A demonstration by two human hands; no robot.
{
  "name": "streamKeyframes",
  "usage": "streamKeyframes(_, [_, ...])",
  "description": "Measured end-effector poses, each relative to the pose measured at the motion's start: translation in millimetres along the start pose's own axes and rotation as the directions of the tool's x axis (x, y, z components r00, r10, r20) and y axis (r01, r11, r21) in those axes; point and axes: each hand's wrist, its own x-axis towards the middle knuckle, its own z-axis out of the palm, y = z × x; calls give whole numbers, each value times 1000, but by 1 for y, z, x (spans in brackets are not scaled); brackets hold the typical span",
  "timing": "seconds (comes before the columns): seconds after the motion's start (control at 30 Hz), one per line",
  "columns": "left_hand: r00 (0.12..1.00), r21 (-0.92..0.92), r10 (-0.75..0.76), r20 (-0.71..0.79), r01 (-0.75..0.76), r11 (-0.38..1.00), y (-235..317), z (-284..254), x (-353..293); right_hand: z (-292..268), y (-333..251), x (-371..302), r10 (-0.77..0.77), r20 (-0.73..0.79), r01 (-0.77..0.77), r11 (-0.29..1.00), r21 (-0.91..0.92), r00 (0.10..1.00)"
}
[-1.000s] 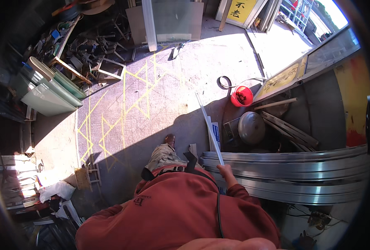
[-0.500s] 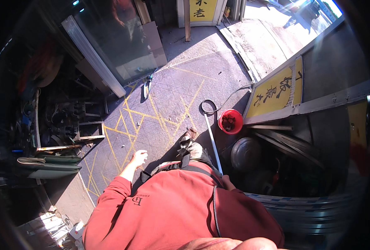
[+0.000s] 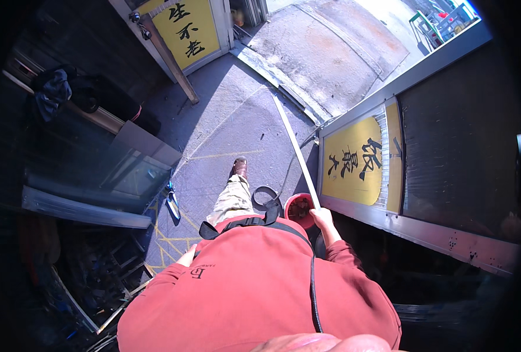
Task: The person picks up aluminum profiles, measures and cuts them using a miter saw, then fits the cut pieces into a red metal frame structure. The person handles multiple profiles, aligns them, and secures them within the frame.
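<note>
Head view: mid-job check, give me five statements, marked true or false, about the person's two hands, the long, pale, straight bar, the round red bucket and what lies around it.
1. The right hand holds the long, pale, straight bar. True.
2. The left hand grips the bar too. False: the left hand is apart from it, low at the person's left side.
3. The round red bucket is empty. False: dark pieces lie in the round red bucket.
4. A dark, flat strip lies looped on the floor beside the bucket. True.
5. The framed yellow panel with black characters is left of the bucket. False: a framed yellow panel with black characters stands to its right.
</note>
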Motion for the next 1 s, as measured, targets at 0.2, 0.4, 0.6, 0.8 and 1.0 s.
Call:
streamKeyframes(0.2, [985, 196, 115, -128, -88, 977, 285, -219, 85, -26, -70, 33, 452, 58, -453, 864, 221, 890])
streamKeyframes(0.4, [790, 221, 502, -351, -451, 865, 645, -324, 165, -60, -131, 135, 553, 203, -563, 624, 542, 808])
streamKeyframes(0.6, [745, 122, 646, -167, -635, 763, 893, -297, 187, -137, -196, 294, 443, 312, -452, 256, 854, 841])
streamKeyframes(0.8, [920, 285, 390, 27, -381, 880, 918, -289, 309, -277, -282, 381, 543, 180, -439, 396, 806, 820])
streamKeyframes(1.0, [959, 431, -27, 280, -101, 897, 1087, -273, 343, -386, -313, 471, 678, 95, -430, 346, 834, 729])
